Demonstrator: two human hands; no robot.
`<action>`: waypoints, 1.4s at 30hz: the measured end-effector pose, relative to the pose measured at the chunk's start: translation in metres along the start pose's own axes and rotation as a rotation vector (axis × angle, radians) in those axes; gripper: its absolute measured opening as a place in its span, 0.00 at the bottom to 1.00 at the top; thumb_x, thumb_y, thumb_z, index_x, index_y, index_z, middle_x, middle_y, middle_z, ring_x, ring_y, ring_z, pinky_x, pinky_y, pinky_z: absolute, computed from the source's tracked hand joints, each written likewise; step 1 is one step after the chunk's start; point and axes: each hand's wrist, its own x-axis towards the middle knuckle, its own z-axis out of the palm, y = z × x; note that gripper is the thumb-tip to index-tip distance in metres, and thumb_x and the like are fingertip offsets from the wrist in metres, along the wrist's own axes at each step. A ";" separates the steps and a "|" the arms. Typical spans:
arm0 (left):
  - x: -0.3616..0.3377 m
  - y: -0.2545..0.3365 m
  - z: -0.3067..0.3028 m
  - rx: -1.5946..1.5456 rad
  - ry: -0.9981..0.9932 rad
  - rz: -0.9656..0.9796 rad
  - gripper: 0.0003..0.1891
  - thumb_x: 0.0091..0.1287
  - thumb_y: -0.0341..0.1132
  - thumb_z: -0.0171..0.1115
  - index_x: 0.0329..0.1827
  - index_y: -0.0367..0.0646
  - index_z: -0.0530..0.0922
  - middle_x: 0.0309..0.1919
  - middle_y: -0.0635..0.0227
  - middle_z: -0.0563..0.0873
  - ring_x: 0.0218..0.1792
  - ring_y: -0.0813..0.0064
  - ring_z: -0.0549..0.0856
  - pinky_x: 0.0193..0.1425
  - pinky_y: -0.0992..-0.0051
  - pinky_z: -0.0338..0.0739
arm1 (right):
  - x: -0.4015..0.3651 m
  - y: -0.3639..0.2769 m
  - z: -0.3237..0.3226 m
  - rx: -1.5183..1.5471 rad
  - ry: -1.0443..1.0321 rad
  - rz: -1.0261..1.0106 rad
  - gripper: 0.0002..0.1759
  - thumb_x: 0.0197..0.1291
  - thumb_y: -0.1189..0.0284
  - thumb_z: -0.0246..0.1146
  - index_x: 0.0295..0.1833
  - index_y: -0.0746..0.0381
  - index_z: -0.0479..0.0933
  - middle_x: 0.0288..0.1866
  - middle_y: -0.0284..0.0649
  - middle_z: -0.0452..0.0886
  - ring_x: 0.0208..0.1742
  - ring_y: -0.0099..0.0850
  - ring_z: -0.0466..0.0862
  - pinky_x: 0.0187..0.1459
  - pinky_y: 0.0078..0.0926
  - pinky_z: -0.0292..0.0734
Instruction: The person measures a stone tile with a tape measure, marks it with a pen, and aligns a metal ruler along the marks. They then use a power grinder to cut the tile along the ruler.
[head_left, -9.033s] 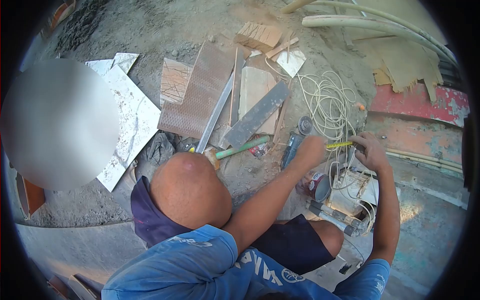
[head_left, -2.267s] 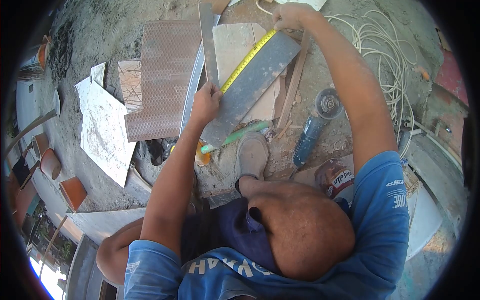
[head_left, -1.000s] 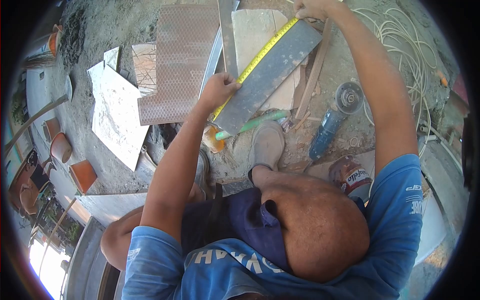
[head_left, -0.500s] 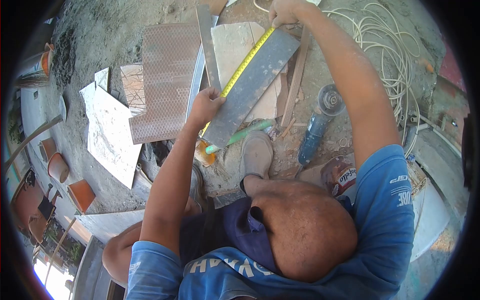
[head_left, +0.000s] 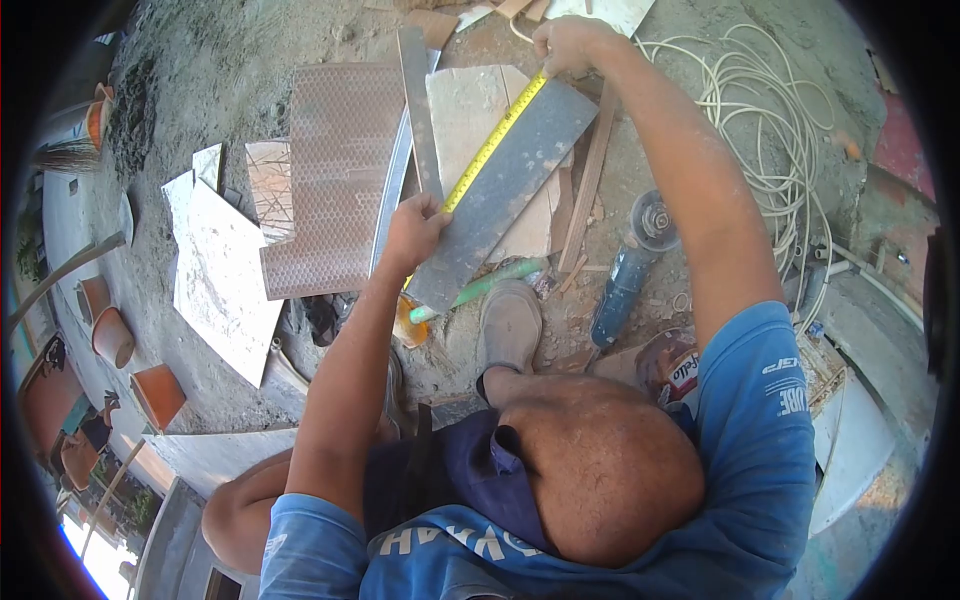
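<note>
The left hand (head_left: 415,235) grips a narrow yellow measuring tape (head_left: 492,144) along the left long edge of a dark grey rectangular slab (head_left: 512,190); the right hand (head_left: 572,46) pinches it at the slab's far left corner; a blue angle grinder (head_left: 624,284) lies on dusty ground (head_left: 240,80) nearby

Building site; grinder (head_left: 620,285), broken tiles (head_left: 228,285)
</note>
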 end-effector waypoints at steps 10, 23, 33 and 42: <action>-0.002 0.005 0.000 0.009 0.003 -0.001 0.10 0.61 0.32 0.69 0.33 0.34 0.78 0.26 0.57 0.83 0.29 0.65 0.81 0.38 0.65 0.75 | -0.002 0.016 0.014 0.038 0.105 -0.092 0.21 0.50 0.59 0.74 0.51 0.51 0.82 0.48 0.41 0.86 0.50 0.39 0.85 0.52 0.39 0.78; -0.002 0.010 -0.002 0.015 -0.036 0.008 0.08 0.61 0.31 0.70 0.32 0.35 0.80 0.23 0.65 0.82 0.26 0.75 0.79 0.34 0.69 0.73 | 0.002 0.039 0.045 0.174 0.183 -0.228 0.23 0.55 0.60 0.72 0.57 0.51 0.83 0.56 0.45 0.84 0.56 0.42 0.83 0.58 0.40 0.78; 0.001 0.003 -0.002 0.038 -0.034 0.061 0.07 0.63 0.31 0.68 0.31 0.37 0.79 0.22 0.70 0.81 0.25 0.79 0.77 0.32 0.72 0.72 | -0.125 -0.005 0.066 0.297 0.955 -0.109 0.28 0.56 0.59 0.70 0.61 0.57 0.78 0.60 0.49 0.79 0.60 0.49 0.79 0.63 0.41 0.74; 0.012 -0.013 -0.007 -0.163 -0.215 0.099 0.06 0.71 0.28 0.62 0.34 0.43 0.76 0.25 0.78 0.78 0.24 0.85 0.72 0.29 0.79 0.68 | -0.414 -0.128 0.210 0.917 0.863 0.639 0.12 0.61 0.67 0.69 0.45 0.63 0.79 0.41 0.44 0.82 0.38 0.41 0.83 0.39 0.35 0.80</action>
